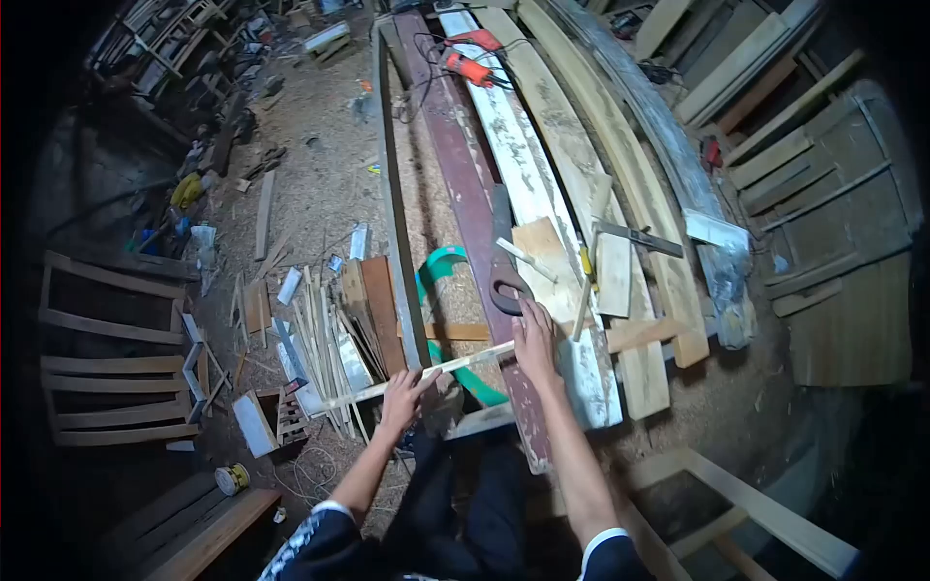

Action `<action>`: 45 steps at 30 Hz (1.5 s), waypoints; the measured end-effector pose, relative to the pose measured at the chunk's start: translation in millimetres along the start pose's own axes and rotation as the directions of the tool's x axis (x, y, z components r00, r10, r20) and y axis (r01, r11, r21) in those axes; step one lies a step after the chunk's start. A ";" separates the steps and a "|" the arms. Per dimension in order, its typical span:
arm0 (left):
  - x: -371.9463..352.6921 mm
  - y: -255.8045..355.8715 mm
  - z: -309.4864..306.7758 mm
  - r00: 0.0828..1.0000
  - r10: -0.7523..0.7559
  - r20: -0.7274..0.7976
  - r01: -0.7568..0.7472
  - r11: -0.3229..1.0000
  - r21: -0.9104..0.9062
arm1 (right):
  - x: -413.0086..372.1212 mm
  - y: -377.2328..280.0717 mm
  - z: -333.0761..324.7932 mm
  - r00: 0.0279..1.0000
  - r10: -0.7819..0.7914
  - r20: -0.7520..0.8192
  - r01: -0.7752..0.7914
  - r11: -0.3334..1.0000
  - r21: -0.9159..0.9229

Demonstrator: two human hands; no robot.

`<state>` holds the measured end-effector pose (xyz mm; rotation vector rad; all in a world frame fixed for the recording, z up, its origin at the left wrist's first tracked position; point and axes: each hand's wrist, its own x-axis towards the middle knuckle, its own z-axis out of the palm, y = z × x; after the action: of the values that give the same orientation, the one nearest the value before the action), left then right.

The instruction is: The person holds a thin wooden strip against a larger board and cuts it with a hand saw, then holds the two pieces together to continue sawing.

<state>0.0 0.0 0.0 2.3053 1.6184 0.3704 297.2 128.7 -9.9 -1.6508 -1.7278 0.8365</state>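
Note:
A thin pale wooden strip (455, 364) lies slantwise across the bench frame. My left hand (401, 399) is closed round it near its middle, left of the maroon plank (472, 208). Over the maroon plank, my right hand (536, 347) has its thumb and fingers at the strip's right end. Just beyond its fingertips is the brown handle of a handsaw (508, 290), whose dark blade points away from me. Whether those fingertips touch the handle is hard to tell. A small wood block (541, 250) and a short stick (526, 259) lie right of the saw.
An orange power tool (469, 68) with a cord sits far up the planks. Right of the saw are a yellow-handled tool (587, 263) and a dark metal bar (637, 236). A green curved band (445, 256) hangs within the frame. Thin offcuts (318, 339) lean at left; a wooden frame (765, 523) stands lower right.

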 end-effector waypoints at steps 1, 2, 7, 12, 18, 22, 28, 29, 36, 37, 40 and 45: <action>2.9 -2.0 -1.7 0.998 -0.024 -0.051 0.023 1.000 -0.007 | 17.9 0.0 6.8 0.997 -0.078 -0.012 0.077 0.996 -0.041; 4.1 -4.0 -0.6 0.993 -0.048 -0.107 0.046 0.999 -0.014 | 31.3 0.0 13.9 0.988 -0.152 -0.015 0.150 0.985 -0.086; -19.6 2.1 20.6 0.979 -0.183 -0.093 0.181 0.983 -0.033 | 24.0 42.2 62.6 0.977 -0.195 0.089 0.214 0.904 -0.371; -25.6 8.7 32.8 0.969 -0.230 -0.092 0.229 0.973 -0.017 | 29.0 49.2 66.9 0.975 -0.170 0.144 0.215 0.892 -0.398; -32.5 6.5 39.4 0.959 -0.277 -0.068 0.272 0.960 -0.069 | 7.9 78.0 30.3 0.982 -0.182 0.055 0.188 0.874 -0.448; -21.9 15.0 42.7 0.959 -0.280 -0.048 0.276 0.958 -0.084 | -5.2 96.8 -2.4 0.996 -0.070 0.056 0.089 0.832 -0.547; 0.3 31.6 55.4 0.974 -0.226 -0.033 0.220 0.967 -0.127 | -8.8 112.7 -3.5 0.995 -0.064 0.073 0.095 0.798 -0.595; 4.6 33.7 56.8 0.974 -0.226 -0.031 0.219 0.964 -0.152 | -9.0 116.8 -3.4 0.993 -0.106 0.053 0.116 0.772 -0.625; 35.5 38.9 52.6 0.988 -0.155 -0.002 0.154 0.980 -0.130 | -1.7 138.7 -46.1 0.996 -0.045 -0.073 -0.007 0.806 -0.592; 40.8 40.3 53.2 0.987 -0.158 0.016 0.158 0.977 -0.142 | -2.3 139.4 -51.7 0.992 -0.025 -0.124 -0.050 0.822 -0.568; 56.6 45.5 59.7 0.993 -0.121 -0.015 0.116 0.979 -0.169 | -12.8 141.1 -65.2 0.998 0.053 -0.039 -0.066 0.836 -0.544; 80.1 59.8 70.1 0.997 -0.079 -0.025 0.074 0.983 -0.166 | -44.1 133.3 -69.6 0.989 -0.064 -0.134 -0.010 0.871 -0.491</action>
<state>104.6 49.6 -38.5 2.1188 1.6206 0.5058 436.5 90.9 -71.0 -1.9457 -1.9579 0.2514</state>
